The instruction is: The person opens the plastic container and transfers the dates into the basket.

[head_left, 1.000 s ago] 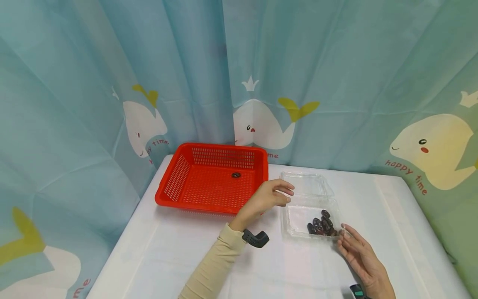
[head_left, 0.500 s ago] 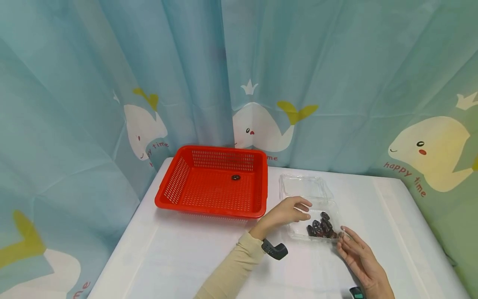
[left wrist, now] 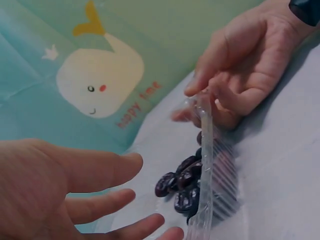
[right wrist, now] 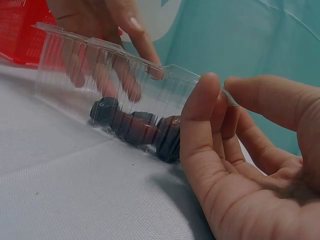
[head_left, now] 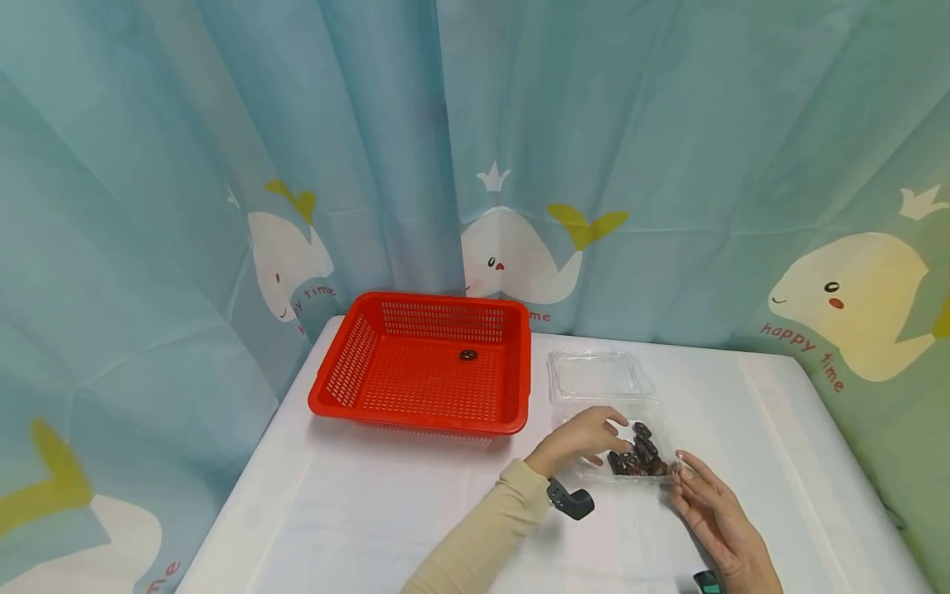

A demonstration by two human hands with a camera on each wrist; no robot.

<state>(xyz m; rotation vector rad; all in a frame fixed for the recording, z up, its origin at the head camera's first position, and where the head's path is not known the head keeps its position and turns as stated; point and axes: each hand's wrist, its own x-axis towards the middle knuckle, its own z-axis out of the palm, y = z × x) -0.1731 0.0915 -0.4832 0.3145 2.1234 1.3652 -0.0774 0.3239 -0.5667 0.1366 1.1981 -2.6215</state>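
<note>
Since a second ago the left hand (head_left: 582,437) has travelled from beside the basket (head_left: 423,363) down and right to the clamshell (head_left: 603,375), and the head view has drifted slightly; the right hand (head_left: 716,516) has hardly shifted.

Largest first: whale-print curtains (head_left: 223,165) wall in a white tabletop (head_left: 356,511). On it, far left, sits the red basket with one dark bean (head_left: 467,355) on its floor. Just right of the basket lies the clear clamshell, lid folded back, with a small heap of beans (head_left: 638,454) in its near right corner.

As I judge it, the step in hand is moving beans one by one from clamshell to basket, and the left hand is reaching for another. Its grip is released: fingers loosely spread, holding nothing, the fingertips (left wrist: 150,222) inside the tray just beside the heap but apart from it. The next move calls for closing thumb and forefinger on a single bean without scooping its neighbours.

The right hand's grip is also released; its straight fingers (right wrist: 200,130) rest against the clamshell's near right wall, steadying it, beans just behind the plastic.
</note>
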